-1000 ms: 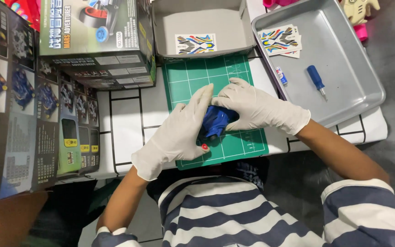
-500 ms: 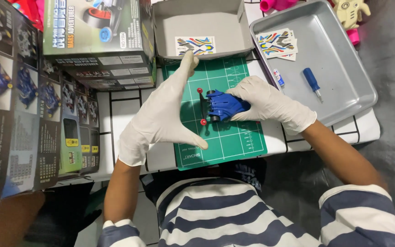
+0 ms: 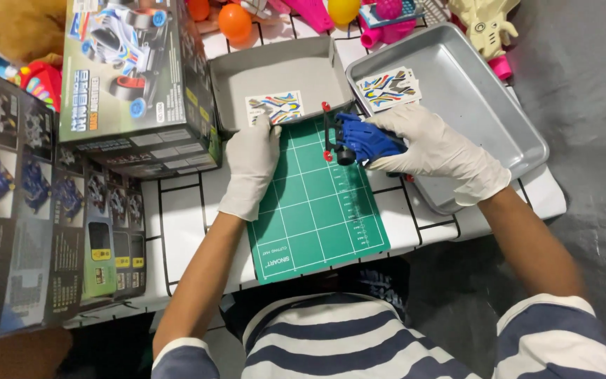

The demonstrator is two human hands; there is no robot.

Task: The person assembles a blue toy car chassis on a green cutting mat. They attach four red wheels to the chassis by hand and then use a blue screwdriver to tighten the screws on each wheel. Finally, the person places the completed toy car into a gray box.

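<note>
Car: small blue plastic toy racing car body with black wheels and red bumper pins (image 3: 359, 138) sits at the 1 o'clock corner of the green gridded cutting mat (image 3: 317, 210), half over the mat's far edge.
Right hand: white-gloved right hand (image 3: 433, 151) is curled round the car's rear from 3 o'clock, fingers closed on it.
Left hand: white-gloved left hand (image 3: 250, 165) lies flat and open at the mat's 11 o'clock corner, holding nothing, fingertips touching the colourful sticker sheet (image 3: 275, 107) in the shallow grey cardboard box lid (image 3: 282, 70).
Slip risk: gloves look loose; the car could twist out of a one-sided grip and drop between the mat and the silver metal baking tray (image 3: 485, 112) at 2 o'clock.
Sticker risk: a dragging fingertip might crease or lift a decal early.
Snag risk: red pins jut at 12 o'clock and could catch the lid's wall.
</note>
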